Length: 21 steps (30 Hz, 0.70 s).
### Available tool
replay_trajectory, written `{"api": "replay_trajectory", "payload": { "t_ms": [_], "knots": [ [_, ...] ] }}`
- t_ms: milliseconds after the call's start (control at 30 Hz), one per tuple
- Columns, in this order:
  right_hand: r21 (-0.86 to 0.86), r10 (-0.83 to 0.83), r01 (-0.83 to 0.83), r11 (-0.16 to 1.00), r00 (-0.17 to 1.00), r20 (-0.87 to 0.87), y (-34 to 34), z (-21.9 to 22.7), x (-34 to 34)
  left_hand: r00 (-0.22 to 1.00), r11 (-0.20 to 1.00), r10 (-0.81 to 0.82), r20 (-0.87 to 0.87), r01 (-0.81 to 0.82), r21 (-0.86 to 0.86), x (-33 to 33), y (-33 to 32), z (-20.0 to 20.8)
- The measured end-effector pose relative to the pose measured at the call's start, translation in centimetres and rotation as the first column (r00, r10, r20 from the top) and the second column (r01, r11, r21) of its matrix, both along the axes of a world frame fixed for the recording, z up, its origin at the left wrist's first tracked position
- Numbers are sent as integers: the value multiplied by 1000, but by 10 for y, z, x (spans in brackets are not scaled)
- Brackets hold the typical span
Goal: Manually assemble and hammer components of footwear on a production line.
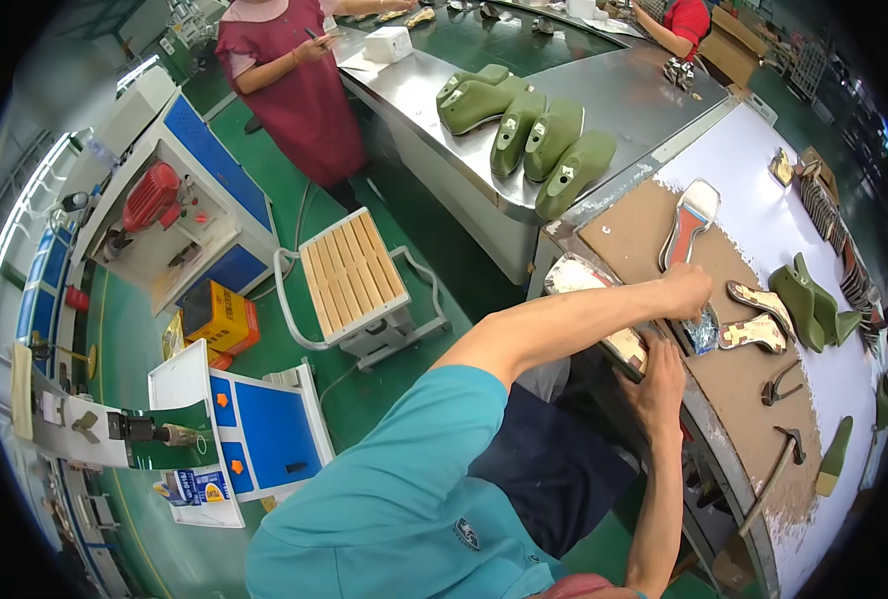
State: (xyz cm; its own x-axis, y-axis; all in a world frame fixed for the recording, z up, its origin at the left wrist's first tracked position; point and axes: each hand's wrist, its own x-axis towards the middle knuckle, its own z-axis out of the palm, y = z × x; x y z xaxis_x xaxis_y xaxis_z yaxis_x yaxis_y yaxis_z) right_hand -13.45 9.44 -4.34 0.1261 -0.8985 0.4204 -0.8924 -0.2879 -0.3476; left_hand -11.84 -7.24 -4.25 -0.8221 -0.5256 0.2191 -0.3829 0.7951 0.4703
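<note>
My left hand [687, 290] is closed in a fist above the bench's near edge. What its fingers hold, if anything, is hidden. Beneath it lies a small clear-blue plastic packet [703, 334]. My right hand [655, 384] grips the near end of a shoe last [574, 274] covered with a pale, patchy piece. My left forearm crosses over the middle of that last. A wide flat brush [679, 240] with an orange handle lies just beyond my left fist. Two patchy tan shoe-shaped pieces [755, 333] lie to the right.
Green shoe lasts [808, 304] stand right on the brown board [613, 225]; more [554, 140] line the metal table. Pincers [781, 384] and a hammer [771, 479] lie nearer. A slatted stool [354, 265] and machine cabinets stand left. Two people [289, 110] work across.
</note>
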Motion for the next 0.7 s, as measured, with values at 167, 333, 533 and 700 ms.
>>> {"api": "replay_trajectory", "payload": {
  "t_ms": [167,333,533,700],
  "knots": [
    [-7,17,-17,1000,1000,11,-3,-3,-3,997,997,2,-74,5,82,2,2,12],
    [-17,20,-20,1000,1000,14,-2,2,2,943,981,-35,-330,96,170,6,1,15],
    [9,13,-13,1000,1000,13,-1,-9,-3,946,871,8,-323,152,466,62,38,59],
    [33,50,-50,998,999,14,6,-9,-6,891,952,25,-454,118,283,101,73,29]
  ]
}}
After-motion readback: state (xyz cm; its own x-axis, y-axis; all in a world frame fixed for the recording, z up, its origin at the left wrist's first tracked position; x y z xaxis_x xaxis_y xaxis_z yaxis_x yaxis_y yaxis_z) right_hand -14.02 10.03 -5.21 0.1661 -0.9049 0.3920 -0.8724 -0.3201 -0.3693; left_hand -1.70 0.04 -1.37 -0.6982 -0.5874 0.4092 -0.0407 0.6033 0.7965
